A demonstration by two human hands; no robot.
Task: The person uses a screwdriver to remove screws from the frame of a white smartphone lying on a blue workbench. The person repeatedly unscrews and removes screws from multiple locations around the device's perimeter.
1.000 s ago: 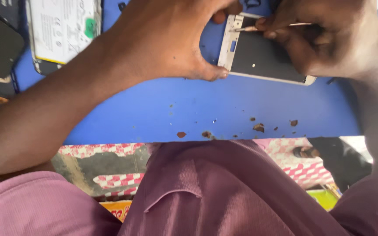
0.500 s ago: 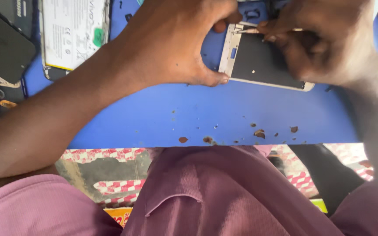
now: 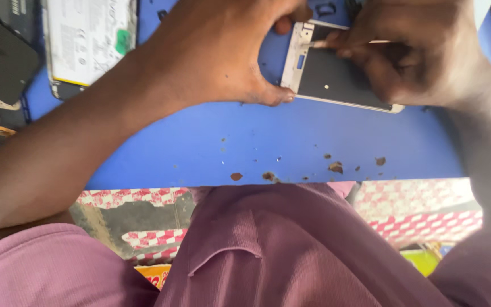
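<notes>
While the blue table [image 3: 200, 148] is strewn with brown crumbs [image 3: 335, 167], the white phone frame [image 3: 336, 79] is pinned at its top edge by the clamped left hand [image 3: 217, 51], a thin tool [image 3: 319, 43] is pinched by the right hand [image 3: 421, 51], and everything's nudged slightly leftward since earlier.

A white-framed phone screen [image 3: 336, 74], its glass dark, lies flat at the far edge of the blue counter [image 3: 291, 142]. Far left, an opened phone [image 3: 89, 40] shows a white rectangular battery label [image 3: 83, 34] with a green patch.
</notes>
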